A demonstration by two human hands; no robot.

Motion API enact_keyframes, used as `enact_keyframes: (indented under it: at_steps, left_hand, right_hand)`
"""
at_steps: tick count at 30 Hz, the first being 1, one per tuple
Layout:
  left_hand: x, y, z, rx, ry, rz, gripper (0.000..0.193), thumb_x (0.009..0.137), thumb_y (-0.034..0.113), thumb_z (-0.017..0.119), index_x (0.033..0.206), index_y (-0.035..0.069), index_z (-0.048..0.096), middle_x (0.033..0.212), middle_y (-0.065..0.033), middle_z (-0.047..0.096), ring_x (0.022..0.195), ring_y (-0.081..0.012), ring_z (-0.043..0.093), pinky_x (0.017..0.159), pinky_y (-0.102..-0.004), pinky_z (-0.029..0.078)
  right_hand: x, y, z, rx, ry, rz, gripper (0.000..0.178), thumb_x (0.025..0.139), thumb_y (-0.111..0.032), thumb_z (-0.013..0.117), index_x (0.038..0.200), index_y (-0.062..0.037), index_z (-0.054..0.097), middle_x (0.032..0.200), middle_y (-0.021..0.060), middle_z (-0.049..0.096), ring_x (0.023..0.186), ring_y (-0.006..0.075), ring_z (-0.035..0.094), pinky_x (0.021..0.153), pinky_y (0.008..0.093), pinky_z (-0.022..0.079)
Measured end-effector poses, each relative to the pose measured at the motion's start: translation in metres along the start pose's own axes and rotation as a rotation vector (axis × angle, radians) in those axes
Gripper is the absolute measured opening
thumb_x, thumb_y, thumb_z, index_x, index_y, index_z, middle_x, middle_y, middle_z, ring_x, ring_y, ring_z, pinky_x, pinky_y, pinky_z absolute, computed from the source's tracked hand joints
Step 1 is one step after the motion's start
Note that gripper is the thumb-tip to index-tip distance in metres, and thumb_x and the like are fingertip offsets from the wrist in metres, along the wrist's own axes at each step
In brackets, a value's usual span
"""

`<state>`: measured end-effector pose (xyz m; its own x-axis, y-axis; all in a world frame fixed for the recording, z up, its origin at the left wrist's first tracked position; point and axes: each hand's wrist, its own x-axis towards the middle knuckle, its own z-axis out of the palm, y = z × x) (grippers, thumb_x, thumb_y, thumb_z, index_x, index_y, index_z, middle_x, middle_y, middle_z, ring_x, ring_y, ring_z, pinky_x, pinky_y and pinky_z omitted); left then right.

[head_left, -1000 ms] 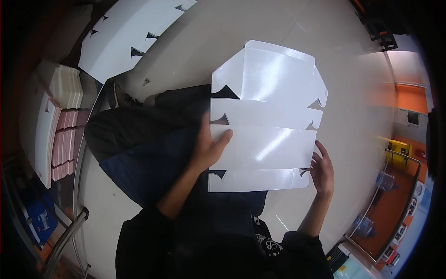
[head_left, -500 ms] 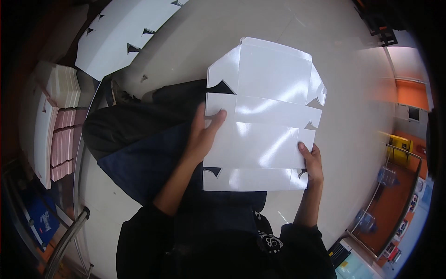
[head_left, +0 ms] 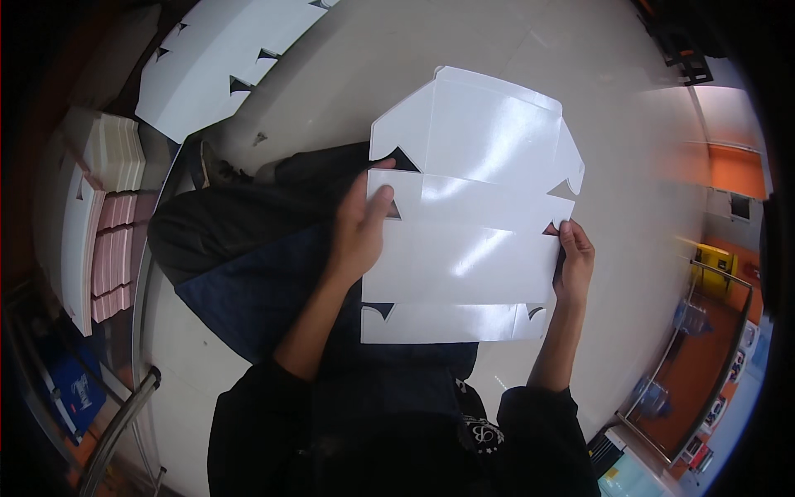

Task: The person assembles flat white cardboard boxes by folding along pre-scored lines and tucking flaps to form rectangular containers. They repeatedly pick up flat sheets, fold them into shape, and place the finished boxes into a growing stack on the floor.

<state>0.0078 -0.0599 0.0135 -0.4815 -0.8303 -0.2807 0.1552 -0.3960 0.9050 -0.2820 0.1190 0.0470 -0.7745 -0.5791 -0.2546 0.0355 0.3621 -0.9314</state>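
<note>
A flat white glossy box blank, with creases, notched sides and angled flaps at its far end, is held up over my lap. My left hand grips its left edge between two notches, thumb on the face and fingers behind. On the opposite edge my right hand pinches the small tab beside the middle notch, thumb in front. The fingers behind the blank are mostly hidden. Light reflects in bright streaks across the surface, and the near end of the blank lies above my dark clothing.
More white blanks lie at the far left. Below them stands a stack of cut cardboard with pinkish edges. A curved metal tube frame is at lower left. On the right are a metal-railed rack and a yellow object.
My right hand has slid up the right edge to the middle notch. My left thumb has shifted slightly, and a left finger now shows at the upper notch. The blank has moved slightly.
</note>
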Motion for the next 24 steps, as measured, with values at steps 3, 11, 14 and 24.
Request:
enact_keyframes:
  at_steps: [3,11,14,24]
  left_hand:
    - [0.003,-0.002,-0.006,-0.014,-0.004,0.014,0.038,0.098,0.021,0.052,0.132,0.003,0.048,0.103,-0.0060,0.061,0.087,-0.0101,0.057,0.082,-0.0239,0.045]
    - [-0.003,0.000,-0.011,-0.106,0.028,-0.046,0.045,0.097,0.017,0.053,0.138,0.002,0.042,0.117,-0.0104,0.058,0.107,-0.0153,0.056,0.094,-0.0288,0.044]
    - [-0.017,-0.001,-0.017,-0.034,0.113,-0.125,0.048,0.098,0.018,0.053,0.141,0.001,0.039,0.123,-0.0116,0.057,0.114,-0.0164,0.053,0.098,-0.0300,0.041]
    - [-0.055,0.004,-0.004,0.353,-0.015,-0.103,0.056,0.100,0.016,0.046,0.147,-0.006,0.024,0.145,-0.0182,0.040,0.130,-0.0204,0.041,0.109,-0.0310,0.029]
  right_hand:
    - [-0.005,0.002,0.000,0.080,-0.023,0.061,0.026,0.098,-0.017,0.055,0.111,0.0031,0.064,0.085,0.0084,0.069,0.074,0.0134,0.062,0.070,0.0282,0.053]
    - [-0.022,-0.005,0.008,0.065,-0.016,0.132,0.030,0.096,-0.017,0.055,0.112,0.0074,0.062,0.102,0.0108,0.066,0.093,0.0155,0.060,0.083,0.0275,0.047]
    - [-0.036,0.001,-0.002,-0.139,-0.005,0.152,0.039,0.099,-0.025,0.049,0.120,0.0065,0.057,0.105,0.0109,0.065,0.096,0.0166,0.060,0.087,0.0287,0.046]
    - [-0.072,-0.016,0.014,-0.305,-0.131,0.186,0.056,0.100,-0.030,0.049,0.142,0.0037,0.036,0.129,0.0157,0.055,0.118,0.0224,0.053,0.104,0.0326,0.038]
